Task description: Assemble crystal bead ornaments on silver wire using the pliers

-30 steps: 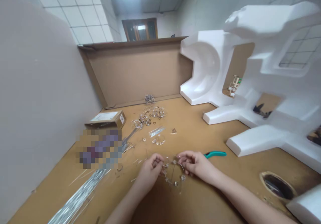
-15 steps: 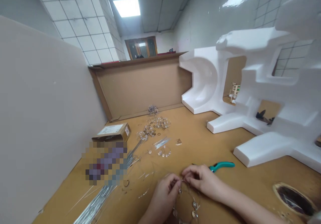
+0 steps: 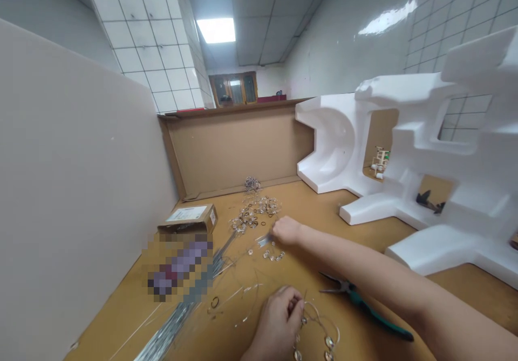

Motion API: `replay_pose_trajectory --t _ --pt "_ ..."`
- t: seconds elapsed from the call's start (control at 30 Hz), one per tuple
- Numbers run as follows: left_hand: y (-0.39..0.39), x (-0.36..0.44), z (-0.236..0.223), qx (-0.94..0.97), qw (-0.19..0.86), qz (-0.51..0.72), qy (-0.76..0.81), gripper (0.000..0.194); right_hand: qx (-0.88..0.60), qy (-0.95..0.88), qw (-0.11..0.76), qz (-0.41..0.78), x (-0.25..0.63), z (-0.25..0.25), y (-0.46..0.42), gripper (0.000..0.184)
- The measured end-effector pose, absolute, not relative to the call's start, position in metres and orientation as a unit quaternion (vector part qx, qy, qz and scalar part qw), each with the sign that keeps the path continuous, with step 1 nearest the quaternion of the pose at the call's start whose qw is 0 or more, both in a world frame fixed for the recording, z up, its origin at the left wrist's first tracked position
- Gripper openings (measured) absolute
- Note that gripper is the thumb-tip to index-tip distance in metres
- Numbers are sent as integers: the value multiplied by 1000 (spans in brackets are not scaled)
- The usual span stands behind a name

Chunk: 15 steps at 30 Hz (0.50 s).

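My left hand (image 3: 279, 320) pinches one end of a wire strand strung with clear round beads (image 3: 328, 342), which hangs beside it at the bottom of the view. Farther up the table, my right hand (image 3: 286, 231) is curled over the right end of a small bundle of thin pale strips (image 3: 265, 239). Its fingertips are hidden, so what they grip cannot be made out. A short curved row of clear beads (image 3: 274, 255) lies just below that hand. Green-handled pliers (image 3: 354, 295) rest open-jawed under my right forearm.
Clear beads and dark rings (image 3: 254, 212) are heaped toward the back. Long silvery wires (image 3: 170, 323) lie at left, by a blurred purple item (image 3: 182, 266) and a small cardboard box (image 3: 190, 218). White foam packing (image 3: 424, 247) stands at right, a cardboard panel (image 3: 238, 145) behind.
My right hand has left the bead strand and moved forward to the pale strips. My left hand keeps its pinch on the strand. The pliers' jaws now show.
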State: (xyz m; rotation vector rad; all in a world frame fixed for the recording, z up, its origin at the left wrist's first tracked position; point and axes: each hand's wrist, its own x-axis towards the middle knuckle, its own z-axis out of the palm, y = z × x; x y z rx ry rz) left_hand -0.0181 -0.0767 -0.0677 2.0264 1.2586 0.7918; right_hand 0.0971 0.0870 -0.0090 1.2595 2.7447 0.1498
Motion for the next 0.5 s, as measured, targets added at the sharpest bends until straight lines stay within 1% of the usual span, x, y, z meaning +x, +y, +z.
replay_pose_trajectory --t 0.1,0.23,0.5 --pt "-76 -18 -66 770 307 297 475 18 391 912 97 77 85 -14 95 29" --pt "-75 -17 -65 777 299 288 474 18 369 915 125 102 82 -18 100 29" --pt "-76 -18 -64 777 294 290 476 19 368 913 134 116 86 -13 103 29"
